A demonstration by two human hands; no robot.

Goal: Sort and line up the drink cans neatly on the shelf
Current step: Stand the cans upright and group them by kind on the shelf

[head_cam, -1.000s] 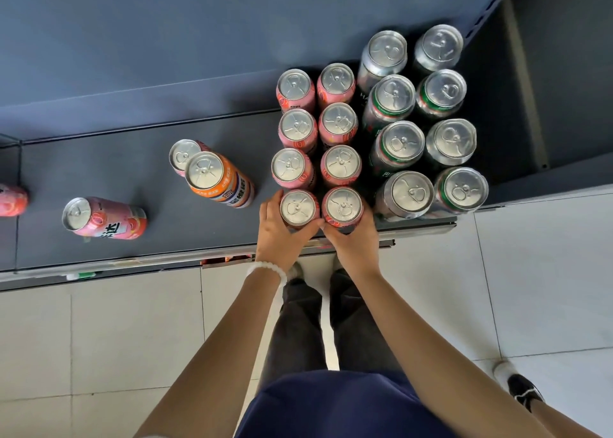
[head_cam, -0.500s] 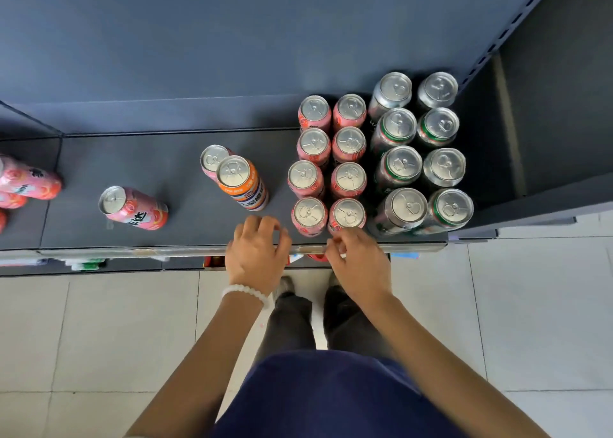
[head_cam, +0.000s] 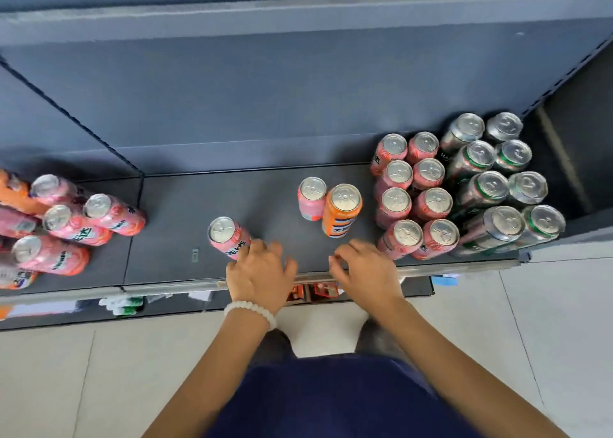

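From the head view I see the dark grey shelf (head_cam: 272, 205) with cans in three groups. At the right stand two columns of pink cans (head_cam: 416, 192), four deep, tight against two columns of taller silver-and-green cans (head_cam: 501, 185) — both blocks upright and lined up. In the middle, a lone pink can (head_cam: 311, 198) stands touching an orange can (head_cam: 341, 210) on its right; these two sit between my hands and the back wall. Further left, one stray pink can (head_cam: 227, 237) stands alone. Past a shelf divider on the far left lies a loose cluster of pink cans (head_cam: 69, 222) (with some orange among them, blurred).

My left hand (head_cam: 260, 273), a white bead bracelet (head_cam: 250, 310) at its wrist, is at the shelf's front edge, its fingers (head_cam: 247, 250) loosely curved and touching the stray pink can's side — not wrapped round it. My right hand (head_cam: 366, 271) hovers just below the orange can, fingers loosely curled, holding nothing.
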